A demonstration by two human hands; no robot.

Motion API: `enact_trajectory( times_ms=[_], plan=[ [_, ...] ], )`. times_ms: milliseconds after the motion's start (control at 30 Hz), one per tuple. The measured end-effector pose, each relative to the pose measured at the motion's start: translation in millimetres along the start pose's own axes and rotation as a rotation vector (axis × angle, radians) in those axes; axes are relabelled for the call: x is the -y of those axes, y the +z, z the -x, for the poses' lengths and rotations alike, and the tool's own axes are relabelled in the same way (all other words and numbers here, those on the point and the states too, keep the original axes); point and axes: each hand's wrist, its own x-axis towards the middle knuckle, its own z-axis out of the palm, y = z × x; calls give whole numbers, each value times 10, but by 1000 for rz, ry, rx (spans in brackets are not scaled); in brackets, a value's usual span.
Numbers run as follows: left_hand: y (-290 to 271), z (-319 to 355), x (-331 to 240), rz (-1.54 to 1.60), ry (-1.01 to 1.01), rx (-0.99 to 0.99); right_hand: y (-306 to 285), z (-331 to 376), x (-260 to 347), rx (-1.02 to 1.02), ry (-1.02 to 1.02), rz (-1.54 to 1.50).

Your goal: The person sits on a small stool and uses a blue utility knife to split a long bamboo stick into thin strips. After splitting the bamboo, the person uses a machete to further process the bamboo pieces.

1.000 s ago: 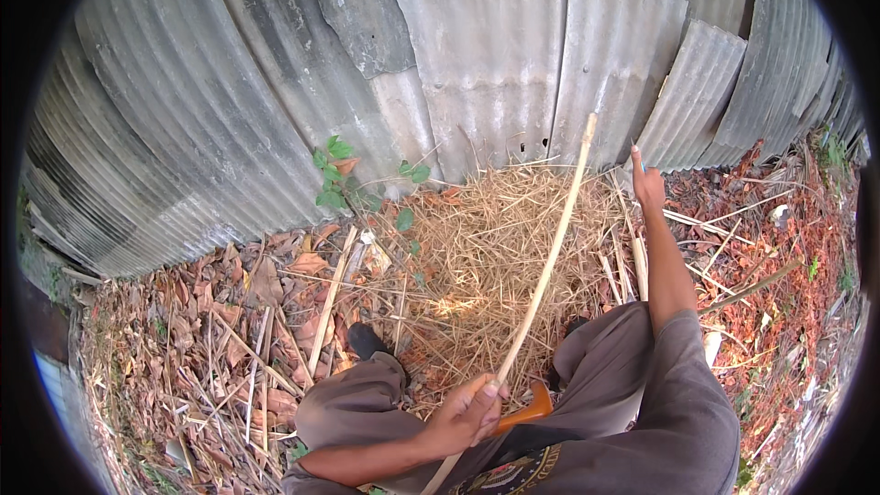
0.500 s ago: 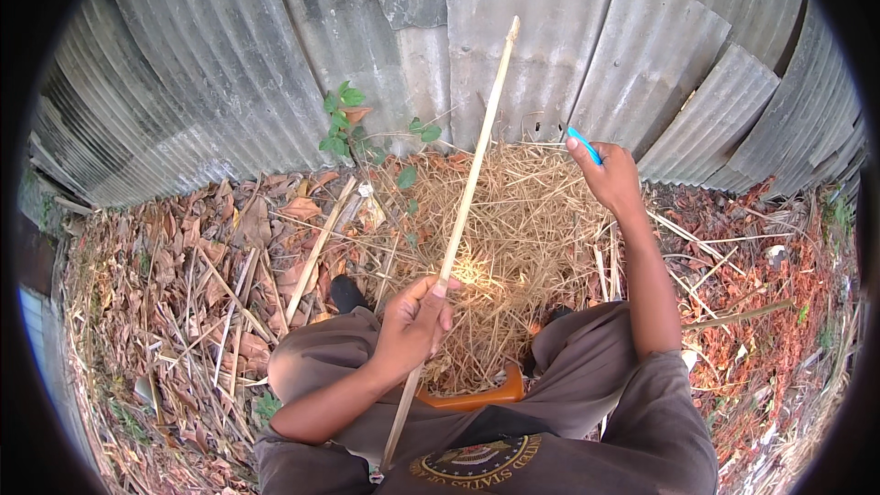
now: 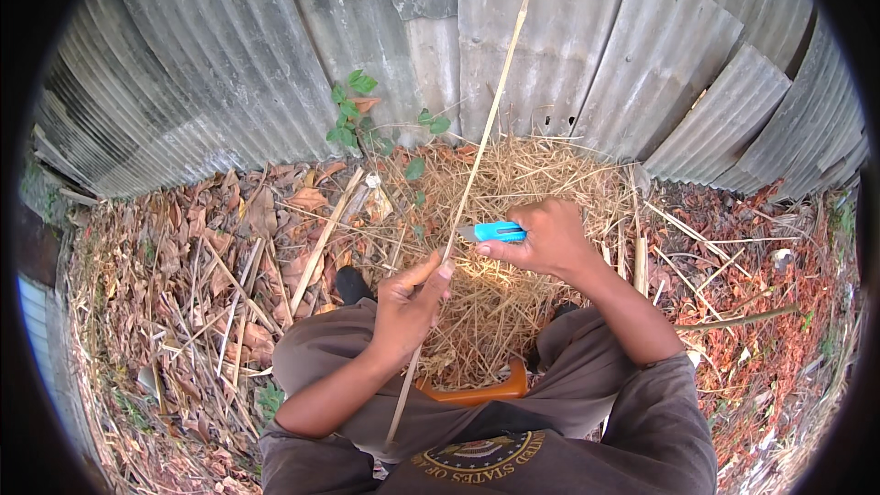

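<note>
My left hand (image 3: 410,308) is closed around a long, thin pale strip, likely bamboo or wood (image 3: 488,133). The strip slants from my lap up toward the metal wall, its far end in the air. In my right hand (image 3: 550,236) is a bright blue utility knife (image 3: 500,232), gripped by its handle with the blade pointing left. The blade tip is at the strip, just above my left fingers; whether it cuts in I cannot tell.
A heap of straw-like shavings (image 3: 522,183) lies between my feet and the corrugated metal wall (image 3: 541,46). Dry leaves (image 3: 211,220) and loose sticks (image 3: 325,238) cover the ground at left. An orange plastic object (image 3: 477,392) shows between my legs. A green plant (image 3: 346,110) grows by the wall.
My right hand has come down and left, bringing the utility knife from near the wall to the strip. The strip now shows its narrower edge, still in my left hand.
</note>
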Motion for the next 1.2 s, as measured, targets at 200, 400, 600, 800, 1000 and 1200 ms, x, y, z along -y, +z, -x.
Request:
enact_trajectory(
  times_ms=[200,400,600,800,1000,1200],
  plan=[
    [67,49,-20,18,-31,-25,89,18,31,37,3,18],
    [62,58,33,-5,23,0,155,-25,-74,2,40,48],
    [75,61,89,-90,113,-18,153,-6,-80,0,53,59],
    [91,103,32,-135,100,-9,140,-66,-228,-76,48,126],
    [66,99,41,-236,222,6,157,-26,-176,-57,61,112],
    [103,172,83,-170,138,29,98,-117,-430,-79,122,204]
  ],
)
